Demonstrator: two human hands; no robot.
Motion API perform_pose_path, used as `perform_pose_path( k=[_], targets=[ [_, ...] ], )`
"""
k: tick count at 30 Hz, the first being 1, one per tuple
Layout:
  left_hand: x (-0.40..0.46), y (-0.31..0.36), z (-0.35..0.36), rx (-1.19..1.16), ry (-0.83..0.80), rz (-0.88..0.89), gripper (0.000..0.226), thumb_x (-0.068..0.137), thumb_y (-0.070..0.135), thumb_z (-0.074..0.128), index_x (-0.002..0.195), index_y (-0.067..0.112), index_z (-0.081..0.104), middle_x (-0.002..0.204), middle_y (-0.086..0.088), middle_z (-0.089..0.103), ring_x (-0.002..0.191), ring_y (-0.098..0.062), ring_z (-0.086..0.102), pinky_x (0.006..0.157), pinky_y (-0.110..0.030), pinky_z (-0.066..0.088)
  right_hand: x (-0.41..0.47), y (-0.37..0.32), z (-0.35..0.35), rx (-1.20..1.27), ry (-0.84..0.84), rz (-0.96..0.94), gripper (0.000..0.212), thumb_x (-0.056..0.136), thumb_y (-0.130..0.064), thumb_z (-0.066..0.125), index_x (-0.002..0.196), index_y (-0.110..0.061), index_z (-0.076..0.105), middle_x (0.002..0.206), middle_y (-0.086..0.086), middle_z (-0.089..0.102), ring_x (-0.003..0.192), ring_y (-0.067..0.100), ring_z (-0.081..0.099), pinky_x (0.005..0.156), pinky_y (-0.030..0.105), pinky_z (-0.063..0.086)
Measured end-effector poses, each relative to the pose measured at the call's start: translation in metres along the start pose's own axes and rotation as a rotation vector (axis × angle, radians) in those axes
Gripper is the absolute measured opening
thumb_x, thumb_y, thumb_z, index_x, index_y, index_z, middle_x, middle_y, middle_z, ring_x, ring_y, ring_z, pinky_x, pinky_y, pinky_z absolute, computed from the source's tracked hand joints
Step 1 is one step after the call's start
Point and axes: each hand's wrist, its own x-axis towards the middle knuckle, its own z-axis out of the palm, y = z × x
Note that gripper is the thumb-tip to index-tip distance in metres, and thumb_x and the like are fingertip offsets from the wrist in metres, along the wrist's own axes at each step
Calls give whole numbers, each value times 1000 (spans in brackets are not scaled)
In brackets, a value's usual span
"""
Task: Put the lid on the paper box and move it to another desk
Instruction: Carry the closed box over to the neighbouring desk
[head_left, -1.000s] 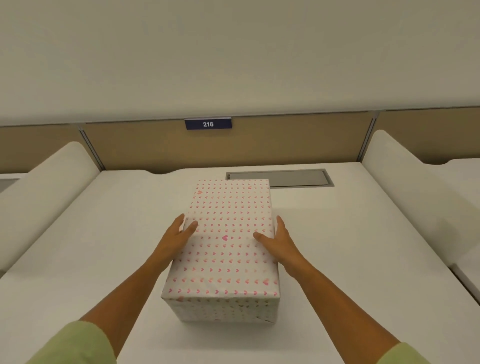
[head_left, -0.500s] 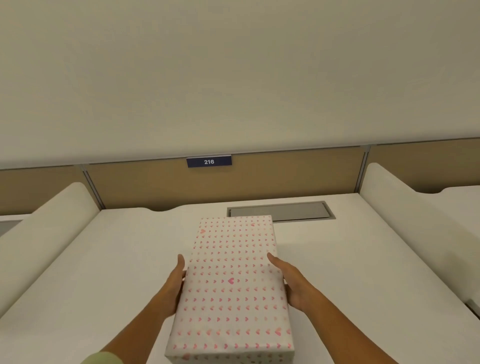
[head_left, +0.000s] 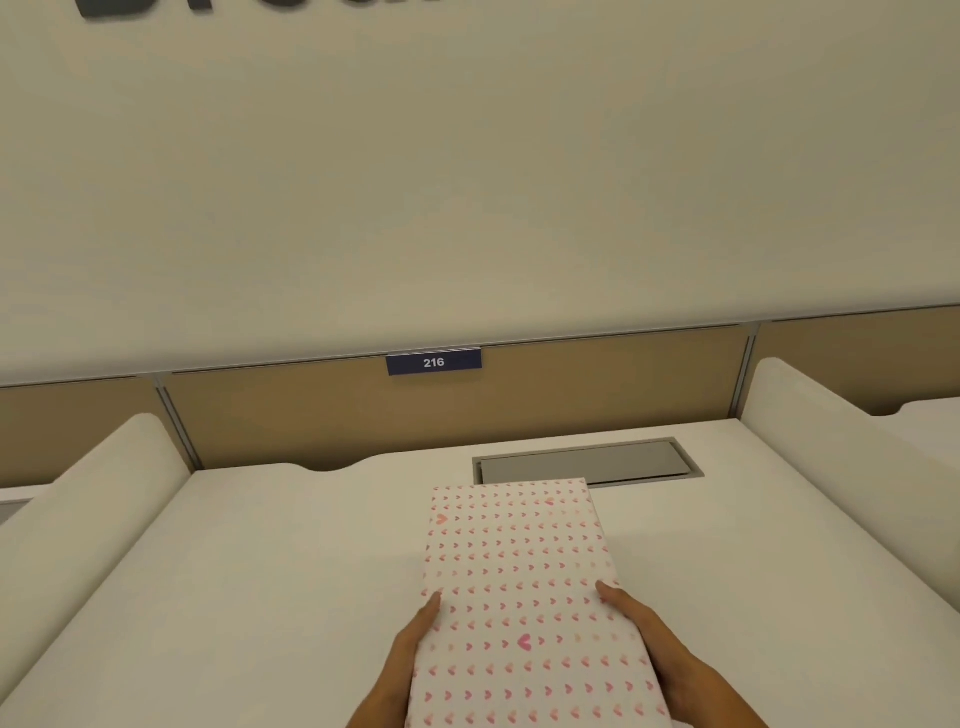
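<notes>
Two hands carry the load here, and you have them on opposite long sides of the box (head_left: 524, 597). Your left hand (head_left: 410, 649) presses flat against the side at 7 o'clock, thumb tip just reaching the top edge; your right hand (head_left: 644, 639) does the same at 5 o'clock, fingers lying along the wall. Both are grasping the box by squeeze rather than from beneath, as far as you can see; the near end runs out of view at the bottom, so what the fingers do under it cannot be told.

Lid (head_left: 514, 551) on, heart-print paper all over, the box looks closed and appears held above the desk (head_left: 260, 545), its far end pointing toward 12 o'clock and overlapping the grey hatch (head_left: 587, 462).

Judge it as light and fairly stiff, but paper-walled: squeeze too hard and the sides may buckle, too little and the smooth wrap could slide through your palms. A lid like this probably only sits on, so lifting by the lid alone risks leaving the base behind. Keep your hold low on the walls, or curl fingers under the bottom edge, and carry it level.

Beyond the hatch stands the brown partition (head_left: 571, 395) with the sign (head_left: 434, 362) reading 216. Rounded white dividers flank you at 9 and 3 o'clock, and another desk (head_left: 930, 426) shows past the right one.
</notes>
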Motion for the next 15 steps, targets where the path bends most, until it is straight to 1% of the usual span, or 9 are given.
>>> perform_pose_path(
  k=[1, 2, 5, 6, 9, 12, 15],
  targets=[
    [1, 2, 0, 1, 9, 9, 60, 69, 37, 75, 120, 12, 55, 114, -26, 69, 100, -48, 68, 77, -53, 57, 2, 0, 1, -7, 12, -5, 94, 60, -41, 94, 137, -13, 47, 132, 27, 64, 120, 47, 62, 107, 60, 44],
    [1, 4, -1, 9, 24, 15, 59, 69, 37, 75, 118, 12, 56, 112, -26, 70, 99, -48, 68, 77, -53, 57, 3, 1, 3, -16, 21, -10, 95, 58, -40, 95, 136, -13, 47, 131, 27, 65, 120, 47, 63, 108, 60, 43],
    [3, 12, -8, 59, 68, 32, 55, 75, 43, 72, 118, 14, 56, 113, -26, 70, 102, -48, 67, 93, -58, 51, 9, 2, 10, -28, 33, -41, 97, 55, -38, 96, 135, -12, 49, 130, 27, 65, 119, 47, 63, 108, 61, 43],
    [4, 15, -10, 74, 91, 39, 52, 78, 47, 68, 117, 15, 56, 111, -26, 71, 100, -48, 68, 92, -58, 51, 10, 3, 13, -27, 30, -54, 97, 55, -38, 96, 136, -12, 49, 130, 27, 65, 119, 47, 63, 108, 61, 43],
    [5, 23, -16, 74, 135, 61, 48, 83, 61, 53, 109, 20, 56, 98, -21, 75, 89, -44, 72, 74, -49, 58, 15, 3, 22, -40, 30, -65, 97, 56, -38, 95, 136, -13, 49, 129, 26, 66, 117, 47, 64, 105, 59, 47],
    [2, 32, -23, 66, 101, 92, 55, 85, 68, 41, 110, 22, 56, 98, -17, 76, 91, -41, 73, 69, -47, 59, 18, -1, 33, -71, 25, -74, 94, 57, -41, 93, 135, -13, 50, 128, 25, 67, 117, 46, 65, 106, 59, 46],
    [-5, 43, -28, 92, 97, 103, 59, 82, 70, 42, 114, 22, 55, 100, -16, 76, 91, -40, 73, 67, -46, 60, 19, -6, 48, -123, 28, -94, 90, 59, -46, 89, 134, -13, 51, 126, 24, 69, 115, 44, 67, 106, 58, 47]
  ],
)
